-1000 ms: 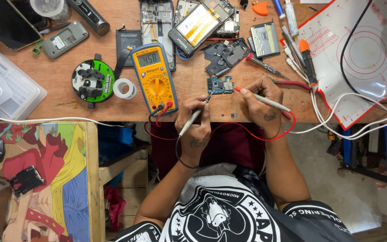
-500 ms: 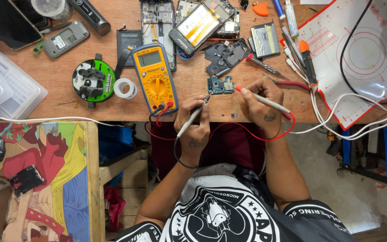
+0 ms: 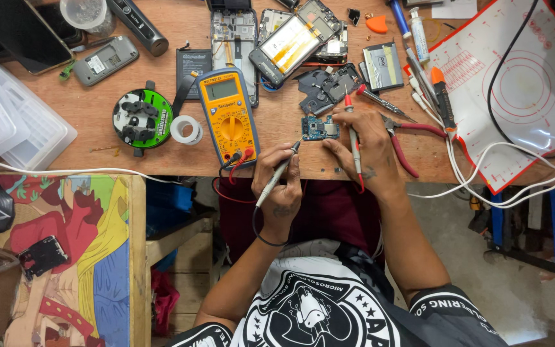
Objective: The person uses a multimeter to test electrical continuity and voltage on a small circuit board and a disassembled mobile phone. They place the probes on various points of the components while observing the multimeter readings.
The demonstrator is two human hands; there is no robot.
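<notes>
Circuit board (image 3: 320, 128), small and blue, lies on the wooden bench (image 3: 97, 141) just right of the yellow meter (image 3: 229, 115). Left hand (image 3: 279, 186) pinches a black probe (image 3: 279, 173), tip at the board's left edge. Right hand (image 3: 364, 151) is closed around a red probe (image 3: 353, 138), fingertips touching the board.

Two hands work at the table (image 3: 162, 144): the left hand (image 3: 279, 186) and the right hand (image 3: 367, 151). Two probes are in use, one black probe (image 3: 277, 175) and one red probe (image 3: 353, 138). One yellow multimeter (image 3: 228, 115) lies there, with one small blue circuit board (image 3: 320, 128), one roll of white tape (image 3: 185, 130), one round green holder (image 3: 142, 119), one pair of red-handled pliers (image 3: 403, 138) and one white mat (image 3: 521, 90).
</notes>
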